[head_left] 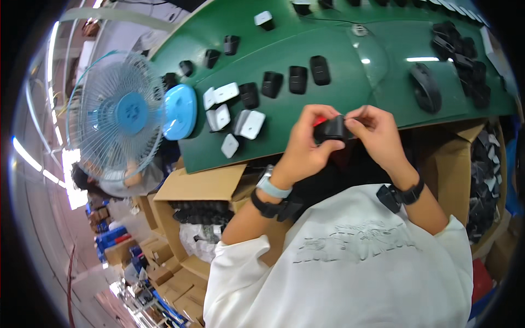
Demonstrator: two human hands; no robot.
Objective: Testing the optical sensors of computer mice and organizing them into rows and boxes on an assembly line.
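Over the table's near edge, my left hand [306, 145] is closed round a small black casing [331, 130] with a smooth, rounded face. A bit of red shows beside it, under my fingers. My right hand [377, 131] pinches at the right end of the same casing, thumb and forefinger together. What lies between those two fingertips is too small to make out. Beyond my hands, several black casings [298, 80] lie in a loose row. To their left sit several white-and-black pieces [252, 124], some tilted against each other.
A blue fan [133, 112] stands at the table's left end. On the green table [350, 71], a black computer mouse [425, 87] and a dark heap of parts [462, 60] lie right. Open cartons stand below, one left [199, 185] and one right [451, 169]. Another person [128, 177] is far left.
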